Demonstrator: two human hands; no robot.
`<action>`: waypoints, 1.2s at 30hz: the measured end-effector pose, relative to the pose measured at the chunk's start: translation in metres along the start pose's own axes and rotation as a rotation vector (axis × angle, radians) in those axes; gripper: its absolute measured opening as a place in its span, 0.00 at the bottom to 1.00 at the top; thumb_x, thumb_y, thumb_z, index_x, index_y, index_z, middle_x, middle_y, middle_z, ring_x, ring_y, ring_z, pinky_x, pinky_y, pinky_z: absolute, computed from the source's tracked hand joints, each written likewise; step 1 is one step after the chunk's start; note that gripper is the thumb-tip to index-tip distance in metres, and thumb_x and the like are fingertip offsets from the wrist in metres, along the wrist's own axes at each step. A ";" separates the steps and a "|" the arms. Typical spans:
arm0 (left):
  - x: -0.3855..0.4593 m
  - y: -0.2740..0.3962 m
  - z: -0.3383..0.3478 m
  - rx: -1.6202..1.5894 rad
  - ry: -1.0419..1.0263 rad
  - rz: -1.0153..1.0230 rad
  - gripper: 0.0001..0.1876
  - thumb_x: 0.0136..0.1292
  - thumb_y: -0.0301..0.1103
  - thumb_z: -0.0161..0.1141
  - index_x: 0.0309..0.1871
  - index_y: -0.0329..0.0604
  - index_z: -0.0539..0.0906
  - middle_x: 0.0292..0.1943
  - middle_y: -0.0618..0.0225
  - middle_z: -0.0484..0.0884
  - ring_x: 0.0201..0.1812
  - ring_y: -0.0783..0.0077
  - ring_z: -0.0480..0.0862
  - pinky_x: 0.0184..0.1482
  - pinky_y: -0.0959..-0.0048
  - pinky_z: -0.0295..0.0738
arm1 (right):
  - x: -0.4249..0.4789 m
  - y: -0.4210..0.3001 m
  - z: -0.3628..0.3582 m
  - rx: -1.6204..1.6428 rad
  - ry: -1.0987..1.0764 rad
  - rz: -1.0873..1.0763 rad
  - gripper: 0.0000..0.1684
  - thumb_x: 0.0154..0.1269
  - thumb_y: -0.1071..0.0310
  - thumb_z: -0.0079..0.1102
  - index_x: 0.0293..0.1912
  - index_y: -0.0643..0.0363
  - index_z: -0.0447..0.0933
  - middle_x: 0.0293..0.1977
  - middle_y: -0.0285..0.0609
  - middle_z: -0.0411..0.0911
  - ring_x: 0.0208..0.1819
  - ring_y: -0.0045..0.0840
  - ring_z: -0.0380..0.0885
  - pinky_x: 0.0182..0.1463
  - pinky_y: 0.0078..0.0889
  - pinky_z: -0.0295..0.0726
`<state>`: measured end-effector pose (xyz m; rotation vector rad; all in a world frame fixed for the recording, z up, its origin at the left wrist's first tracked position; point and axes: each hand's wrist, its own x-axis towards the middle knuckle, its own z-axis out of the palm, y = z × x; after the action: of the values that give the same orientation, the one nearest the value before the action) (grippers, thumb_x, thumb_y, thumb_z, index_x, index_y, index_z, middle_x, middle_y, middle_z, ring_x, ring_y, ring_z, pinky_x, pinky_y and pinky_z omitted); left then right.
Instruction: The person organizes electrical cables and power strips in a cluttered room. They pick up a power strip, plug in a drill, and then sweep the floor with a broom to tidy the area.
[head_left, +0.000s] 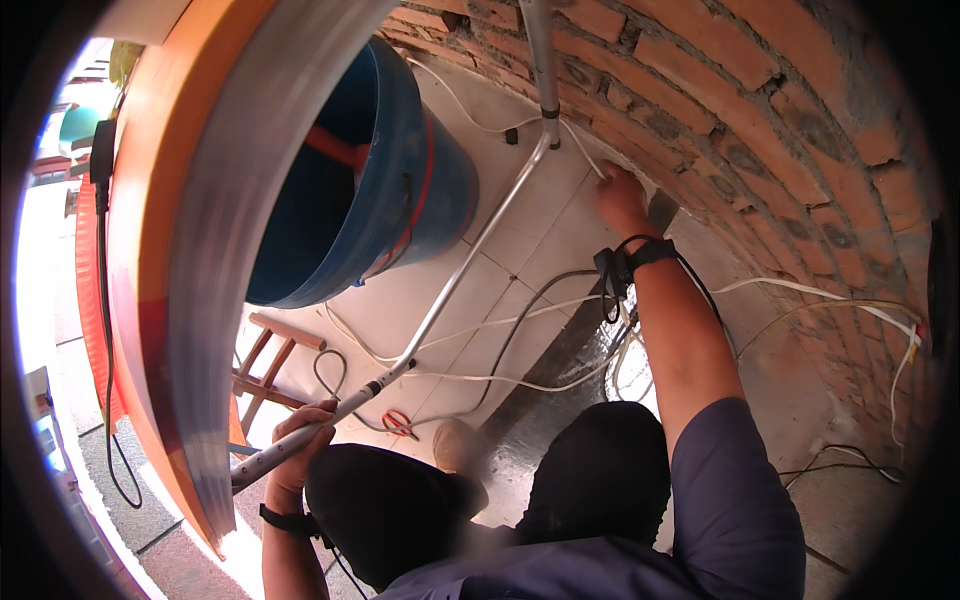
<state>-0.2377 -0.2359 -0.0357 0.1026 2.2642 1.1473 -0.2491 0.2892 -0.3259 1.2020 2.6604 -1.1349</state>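
My left hand (300, 435) is wrapped around the lower end of a bent metal tube frame (469, 262), at the lower left. The tube slants up to a joint by the brick wall, where an upright metal pole (541, 67) meets it. My right hand (621, 196) reaches low beside the wall, its fingers pinching a white cable (581, 141) that comes from behind that joint. Part of the grip is hidden by the hand's own back. A black strap with a small device (615, 274) sits on my right wrist.
A blue barrel (442, 172) lies tipped behind the tube. The brick wall (697, 97) curves along the right. Loose cables (517, 386), red-handled scissors (400, 424) and a wooden frame (274, 360) are on the tiled floor. An orange-edged panel (161, 225) stands close at left.
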 end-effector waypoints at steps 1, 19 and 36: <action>0.000 -0.001 -0.001 -0.009 -0.004 0.005 0.10 0.57 0.20 0.65 0.43 0.38 0.84 0.48 0.56 0.86 0.54 0.62 0.83 0.60 0.66 0.76 | -0.006 -0.001 -0.007 -0.085 -0.002 0.034 0.27 0.65 0.60 0.55 0.63 0.54 0.73 0.58 0.57 0.74 0.60 0.49 0.72 0.63 0.47 0.73; -0.086 -0.060 -0.050 0.260 -0.109 -0.082 0.26 0.65 0.28 0.63 0.65 0.32 0.70 0.58 0.52 0.78 0.52 0.65 0.82 0.54 0.69 0.79 | -0.239 -0.101 -0.119 0.100 -0.279 0.008 0.24 0.62 0.62 0.65 0.56 0.62 0.75 0.38 0.47 0.84 0.42 0.37 0.84 0.47 0.37 0.81; -0.364 0.059 -0.157 -0.118 -0.140 -0.575 0.23 0.65 0.34 0.62 0.61 0.32 0.76 0.49 0.55 0.85 0.49 0.67 0.85 0.50 0.71 0.80 | -0.547 -0.257 -0.242 -0.106 -0.924 0.004 0.23 0.60 0.62 0.65 0.54 0.61 0.79 0.39 0.48 0.85 0.41 0.31 0.84 0.48 0.32 0.81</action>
<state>-0.0338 -0.4279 0.2513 -0.4705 1.9113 0.9202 0.0330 -0.0298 0.1661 0.4623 1.9568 -1.1405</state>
